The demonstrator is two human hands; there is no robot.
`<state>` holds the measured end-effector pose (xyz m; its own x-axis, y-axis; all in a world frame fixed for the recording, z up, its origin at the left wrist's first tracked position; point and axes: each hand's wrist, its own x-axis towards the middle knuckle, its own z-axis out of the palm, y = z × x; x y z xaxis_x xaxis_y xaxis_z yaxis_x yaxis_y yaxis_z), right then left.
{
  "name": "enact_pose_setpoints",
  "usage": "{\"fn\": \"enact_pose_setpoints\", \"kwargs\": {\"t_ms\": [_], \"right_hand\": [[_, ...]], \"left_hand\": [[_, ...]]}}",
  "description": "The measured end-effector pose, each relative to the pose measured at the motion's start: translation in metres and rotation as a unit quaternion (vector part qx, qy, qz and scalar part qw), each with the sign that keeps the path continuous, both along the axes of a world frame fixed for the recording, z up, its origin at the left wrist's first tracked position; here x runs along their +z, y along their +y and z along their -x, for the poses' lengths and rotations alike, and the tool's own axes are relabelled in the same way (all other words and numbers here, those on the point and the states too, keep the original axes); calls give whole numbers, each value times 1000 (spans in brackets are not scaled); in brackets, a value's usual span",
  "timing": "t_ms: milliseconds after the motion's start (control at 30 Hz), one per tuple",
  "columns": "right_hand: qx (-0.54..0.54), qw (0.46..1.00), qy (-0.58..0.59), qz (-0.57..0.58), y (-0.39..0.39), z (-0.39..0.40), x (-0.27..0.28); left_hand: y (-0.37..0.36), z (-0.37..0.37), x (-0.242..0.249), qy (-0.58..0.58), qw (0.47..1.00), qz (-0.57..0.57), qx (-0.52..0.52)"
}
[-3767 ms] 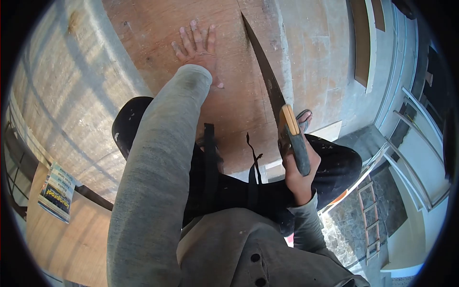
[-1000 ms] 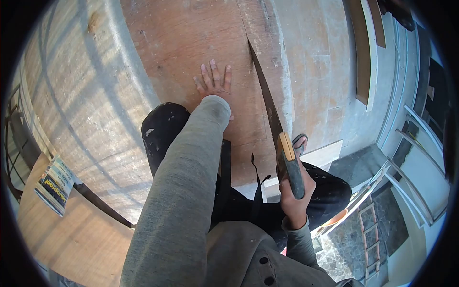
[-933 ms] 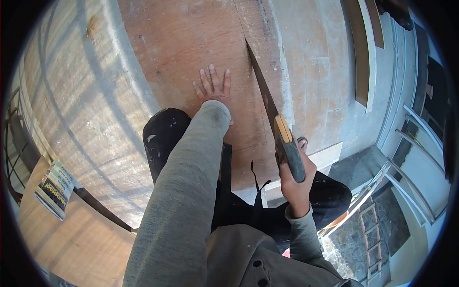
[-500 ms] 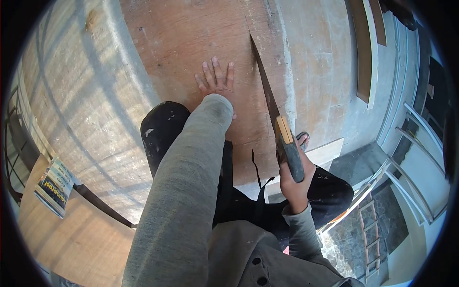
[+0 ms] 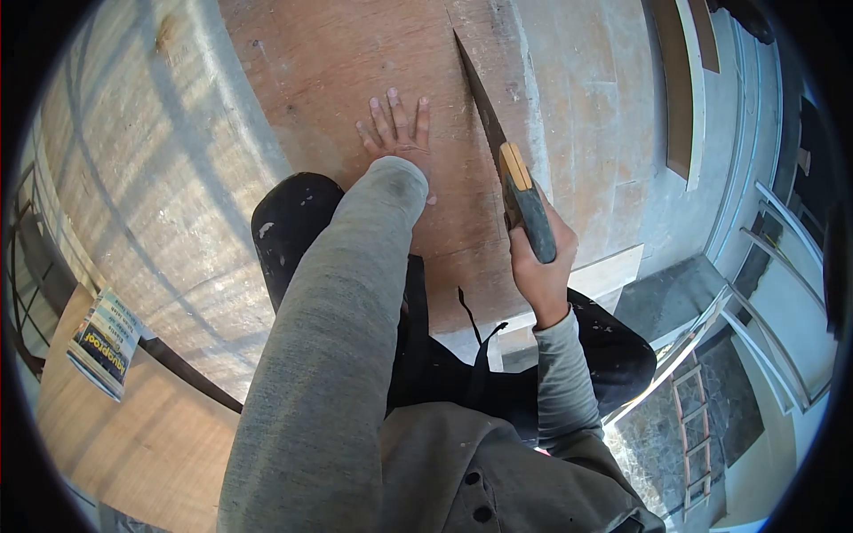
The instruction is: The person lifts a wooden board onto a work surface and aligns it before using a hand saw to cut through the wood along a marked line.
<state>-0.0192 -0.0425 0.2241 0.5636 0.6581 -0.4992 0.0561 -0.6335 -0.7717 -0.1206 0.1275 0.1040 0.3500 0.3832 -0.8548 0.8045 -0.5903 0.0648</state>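
Note:
My right hand [image 5: 544, 251] is wrapped round the dark grey and tan handle of a handsaw [image 5: 482, 102]. The saw's blade points away from me along a cut line in a reddish plywood sheet [image 5: 346, 53]. Where the blade meets the wood, its lower edge is hidden. My left hand [image 5: 398, 133] lies flat on the sheet with fingers spread, left of the blade. My knees, in dark paint-spotted trousers [image 5: 289, 222], are on either side of the work.
At lower left a crumpled printed Aquaproof packet [image 5: 107, 345] lies on a wooden board [image 5: 142, 435]. A long brown panel [image 5: 680, 89] stands at upper right. Lower down on the right are a wooden ladder [image 5: 691, 435] and white frame strips [image 5: 786, 235]. A dark strap [image 5: 471, 311] hangs near my lap.
My right hand has pushed the saw forward, away from me, so its handle sits higher in view. My left hand stays flat on the sheet; the view has shifted slightly.

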Motion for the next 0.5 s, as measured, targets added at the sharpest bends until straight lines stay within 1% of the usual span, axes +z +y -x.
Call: {"fn": "enact_pose_setpoints", "kwargs": {"t_ms": [33, 100, 133, 167, 233, 267, 300, 367, 433, 500], "right_hand": [[3, 1000, -1, 9, -7, -2, 6], [-19, 999, -14, 38, -49, 14, 40], [22, 997, -70, 40, -59, 16, 59], [15, 998, -57, 36, -65, 15, 73], [-26, 997, 19, 68, -62, 6, 69], [43, 996, -70, 41, -53, 0, 42], [114, 982, -152, 21, -40, -7, 14], [26, 997, -5, 67, 18, -8, 7], [33, 997, -3, 75, 4, -6, 15], [21, 997, -78, -6, -46, 14, 35]], "left_hand": [[2, 0, -2, 2, 1000, -4, 1], [-1, 2, -6, -3, 1000, 2, 7], [-2, 1, -5, -1, 1000, 8, 5], [-2, 1, -1, 0, 1000, 2, 0], [1, -2, 0, -5, 1000, -12, -6], [4, -5, -1, 12, 1000, -8, -8], [1, -6, 1, 35, 999, 3, -8], [-2, -3, 2, 37, 999, -1, -11], [2, -6, 4, 27, 999, -17, -17], [2, -6, 3, 41, 999, 7, -11]]}}
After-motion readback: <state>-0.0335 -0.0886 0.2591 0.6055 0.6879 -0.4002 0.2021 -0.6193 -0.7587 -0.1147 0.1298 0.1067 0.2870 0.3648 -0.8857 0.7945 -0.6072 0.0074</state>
